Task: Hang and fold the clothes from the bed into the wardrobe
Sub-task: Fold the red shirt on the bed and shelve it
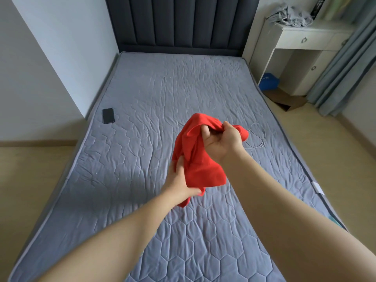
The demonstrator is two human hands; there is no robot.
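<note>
The red garment (200, 159) hung bunched in the air above the middle of the bed (142, 94), held by both hands. The right hand (220, 140), palm turned up, gripped its top edge with fingers curled into the fabric. The left hand (180, 179), at 7 o'clock from the right, clutched the garment's lower part, thumb in front and fingers hidden behind the fabric. A red tail drooped below it. On the grey quilted bed a dark phone (108, 115) lay at 9 o'clock from the garment, near the left edge. A thin white cable (263, 139) was looped at 3 o'clock, just beside the garment. The dark headboard (181, 23) stood at 12 o'clock. At 1 o'clock a white surface (317, 29) carried a crumpled grey cloth (291, 17), with a blue bag (269, 81) on the floor under it.
</note>
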